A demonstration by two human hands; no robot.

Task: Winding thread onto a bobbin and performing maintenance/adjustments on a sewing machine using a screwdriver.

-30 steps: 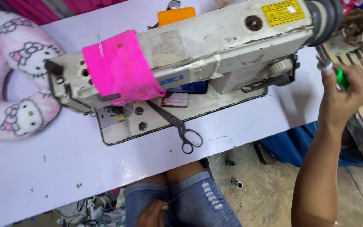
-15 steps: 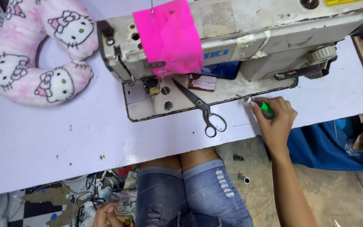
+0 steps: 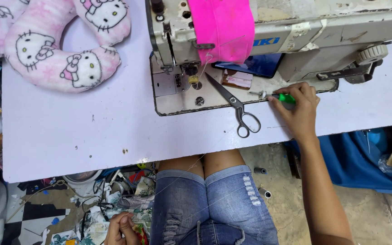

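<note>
One screwdriver [image 3: 275, 96], green handle, in the right hand [image 3: 298, 111], fingers clenched on it; long axis horizontal, tip pointing left over the sewing machine [image 3: 296, 27] bed beside the scissors [image 3: 237, 106]. Left hand [image 3: 122, 227] below the surface [image 3: 69, 131], grip unclear.

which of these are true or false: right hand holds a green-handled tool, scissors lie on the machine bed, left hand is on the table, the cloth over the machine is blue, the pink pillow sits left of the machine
1. The right hand holds a green-handled tool. True.
2. The scissors lie on the sewing machine bed. True; their handles reach over onto the table.
3. The left hand is on the table. False: it is down below the table edge, by the lap.
4. The cloth over the machine is blue. False: it is bright pink.
5. The pink pillow sits left of the machine. True.
</note>
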